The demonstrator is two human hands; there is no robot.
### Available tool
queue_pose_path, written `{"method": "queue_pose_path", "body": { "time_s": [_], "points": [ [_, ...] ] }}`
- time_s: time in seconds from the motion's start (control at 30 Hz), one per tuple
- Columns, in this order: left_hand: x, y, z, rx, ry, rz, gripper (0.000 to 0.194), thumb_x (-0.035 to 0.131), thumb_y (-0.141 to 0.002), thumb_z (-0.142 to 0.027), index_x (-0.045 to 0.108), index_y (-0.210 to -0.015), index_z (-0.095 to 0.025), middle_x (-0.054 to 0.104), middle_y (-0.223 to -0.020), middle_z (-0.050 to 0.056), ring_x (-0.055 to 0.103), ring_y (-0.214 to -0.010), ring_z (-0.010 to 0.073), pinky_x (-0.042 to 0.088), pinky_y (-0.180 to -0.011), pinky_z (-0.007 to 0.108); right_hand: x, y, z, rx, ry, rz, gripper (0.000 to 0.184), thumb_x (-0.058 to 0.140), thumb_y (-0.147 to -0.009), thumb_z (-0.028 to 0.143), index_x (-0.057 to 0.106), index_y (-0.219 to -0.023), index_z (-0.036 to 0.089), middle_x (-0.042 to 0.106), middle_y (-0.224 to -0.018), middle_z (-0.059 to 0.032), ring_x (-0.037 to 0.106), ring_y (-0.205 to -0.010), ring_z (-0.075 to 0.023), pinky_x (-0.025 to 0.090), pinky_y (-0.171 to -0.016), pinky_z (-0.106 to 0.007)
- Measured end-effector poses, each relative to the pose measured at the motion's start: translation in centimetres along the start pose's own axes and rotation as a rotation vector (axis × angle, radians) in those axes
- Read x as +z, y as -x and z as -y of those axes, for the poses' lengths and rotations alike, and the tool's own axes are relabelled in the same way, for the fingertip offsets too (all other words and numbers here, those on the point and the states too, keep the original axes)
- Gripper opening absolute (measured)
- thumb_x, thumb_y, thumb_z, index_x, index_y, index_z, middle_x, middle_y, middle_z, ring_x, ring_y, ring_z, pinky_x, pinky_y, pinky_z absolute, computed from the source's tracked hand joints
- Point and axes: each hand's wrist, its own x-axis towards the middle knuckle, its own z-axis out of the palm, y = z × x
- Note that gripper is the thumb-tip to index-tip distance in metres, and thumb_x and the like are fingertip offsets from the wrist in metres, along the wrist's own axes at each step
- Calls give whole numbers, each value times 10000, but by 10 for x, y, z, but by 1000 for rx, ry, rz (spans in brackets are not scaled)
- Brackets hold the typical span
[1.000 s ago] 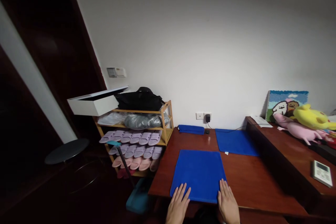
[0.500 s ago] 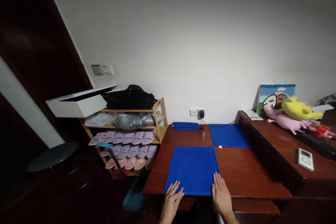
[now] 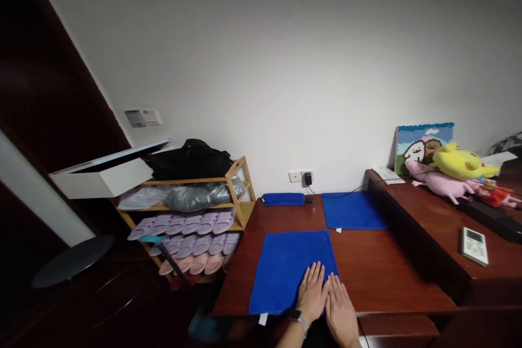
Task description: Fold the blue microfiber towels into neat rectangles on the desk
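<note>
A blue cloth (image 3: 285,266) lies spread flat near the front edge of the wooden table, a white tag hanging at its lower left corner. My left hand (image 3: 312,292) rests flat on the cloth's lower right part, fingers stretched out, a watch on the wrist. Close beside it, my right hand (image 3: 339,304) lies flat at the cloth's right edge, fingers extended. Neither hand grasps anything. Farther back lies a second flat blue cloth (image 3: 353,210), and a folded blue cloth (image 3: 283,199) sits against the wall.
Left of the table (image 3: 383,266) stands a wooden rack (image 3: 244,196) with several slippers, a black bag (image 3: 190,160) and a white box (image 3: 110,174). A higher surface on the right holds plush toys (image 3: 460,163) and a white calculator-like device (image 3: 474,246). A black plug (image 3: 308,178) trails a cable.
My left hand has moved right across the cloth, from its lower left corner to beside my right hand. The white tag now shows at that corner. The view has shifted slightly.
</note>
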Motion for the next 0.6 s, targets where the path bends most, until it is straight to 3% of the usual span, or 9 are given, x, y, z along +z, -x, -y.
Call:
{"method": "queue_pose_path", "body": {
  "time_s": [0.1,0.37,0.47,0.6],
  "points": [
    [10,12,18,-44,-26,31,586,228,-1078,-479,237,-1620,-257,308,-1667,30,282,-1544,222,309,-1264,481,-3,-1,1,34,-5,24,576,274,-1044,420,563,-1463,150,521,-1539,-114,478,-1434,-279,366,-1205,-450],
    [-21,111,145,-367,-181,-119,624,297,-1058,-540,287,-1609,-248,353,-1649,70,338,-1521,267,328,-1235,514,-12,3,4,60,17,93,599,259,-1037,393,507,-1496,98,455,-1586,-123,409,-1481,-272,316,-1235,-455],
    [-19,126,162,-363,-187,-160,619,308,-1059,-525,306,-1605,-234,365,-1647,65,353,-1515,247,345,-1231,471,-10,1,0,66,27,162,612,246,-1025,401,516,-1494,115,444,-1593,-115,397,-1488,-281,324,-1228,-481],
    [-11,125,160,-353,-182,-206,622,322,-1056,-512,298,-1610,-231,365,-1647,73,365,-1510,253,354,-1228,475,-11,-31,-5,113,28,258,647,212,-1021,443,478,-1523,135,433,-1599,-105,392,-1491,-280,309,-1232,-504]
  ]
}}
